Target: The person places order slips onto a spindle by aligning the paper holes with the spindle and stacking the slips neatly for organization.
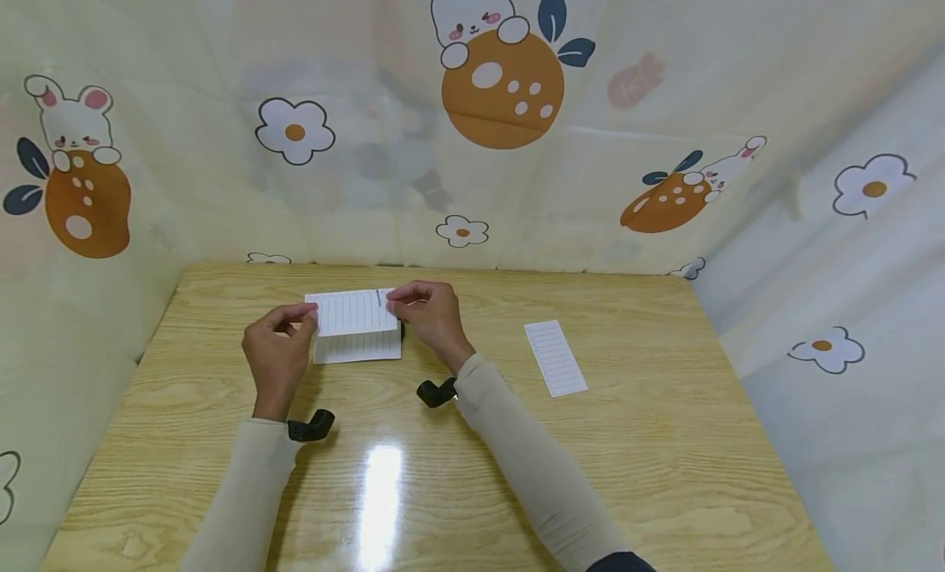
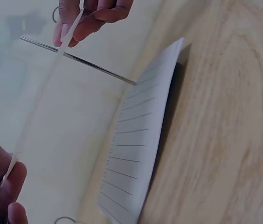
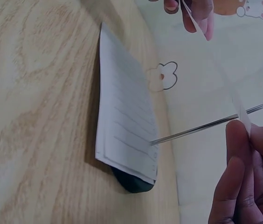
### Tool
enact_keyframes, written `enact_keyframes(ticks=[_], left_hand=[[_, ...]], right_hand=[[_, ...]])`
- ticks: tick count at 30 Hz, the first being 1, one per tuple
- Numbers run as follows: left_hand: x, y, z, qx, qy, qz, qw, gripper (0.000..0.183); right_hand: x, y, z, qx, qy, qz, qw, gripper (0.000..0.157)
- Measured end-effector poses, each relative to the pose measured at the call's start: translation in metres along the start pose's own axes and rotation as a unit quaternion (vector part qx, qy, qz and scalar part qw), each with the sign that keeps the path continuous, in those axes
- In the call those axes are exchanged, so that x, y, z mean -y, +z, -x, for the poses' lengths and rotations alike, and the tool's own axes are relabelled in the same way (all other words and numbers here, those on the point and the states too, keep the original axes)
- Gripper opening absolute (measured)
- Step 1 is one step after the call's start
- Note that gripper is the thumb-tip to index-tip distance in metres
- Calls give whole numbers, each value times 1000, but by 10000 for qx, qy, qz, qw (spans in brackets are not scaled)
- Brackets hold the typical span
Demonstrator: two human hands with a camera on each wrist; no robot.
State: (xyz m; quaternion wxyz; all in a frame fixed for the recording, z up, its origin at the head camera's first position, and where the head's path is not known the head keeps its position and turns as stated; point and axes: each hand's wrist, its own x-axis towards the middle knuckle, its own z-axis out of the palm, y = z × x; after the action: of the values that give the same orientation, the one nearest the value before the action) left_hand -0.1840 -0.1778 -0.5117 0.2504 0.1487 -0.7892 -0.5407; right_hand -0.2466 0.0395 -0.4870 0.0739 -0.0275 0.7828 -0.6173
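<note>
My left hand (image 1: 279,350) pinches the left end of a lined white paper sheet (image 1: 350,313). At its right end, the fingers and thumb of my right hand (image 1: 431,313) pinch the same sheet. A thin metal paper spike (image 2: 99,69) passes through the sheet near the right hand, its tip showing beyond the paper. Below, a stack of lined sheets (image 3: 122,112) sits low on the spike, apart from the held sheet. The spike's dark base (image 3: 132,181) is mostly hidden beneath the stack.
A loose lined sheet (image 1: 556,359) lies on the wooden table (image 1: 650,441) to the right. Behind the table hangs a printed curtain (image 1: 369,186) with rabbits and flowers, and it also runs along both sides. Dark wrist cameras (image 1: 312,425) stick out at both sleeves.
</note>
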Motion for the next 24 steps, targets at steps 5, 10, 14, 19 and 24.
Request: enact_keyframes(ticks=[5, 10, 14, 19, 24], left_hand=[[4, 2, 2, 75, -73, -192, 9998, 11], [10, 5, 3, 127, -80, -287, 9995, 11], [15, 6, 4, 157, -95, -350, 9992, 11], [19, 7, 5, 188, -128, -494, 9985, 9], [21, 5, 6, 381, -204, -732, 9964, 11]], right_hand=[[-3, 0, 1, -63, 29, 363, 9993, 7], [-9, 2, 1, -142, 15, 562, 9983, 7], [-13, 2, 1, -149, 52, 652, 9977, 7], [-20, 3, 0, -79, -65, 683, 9976, 5], [-26, 5, 0, -121, -115, 869, 9961, 6]])
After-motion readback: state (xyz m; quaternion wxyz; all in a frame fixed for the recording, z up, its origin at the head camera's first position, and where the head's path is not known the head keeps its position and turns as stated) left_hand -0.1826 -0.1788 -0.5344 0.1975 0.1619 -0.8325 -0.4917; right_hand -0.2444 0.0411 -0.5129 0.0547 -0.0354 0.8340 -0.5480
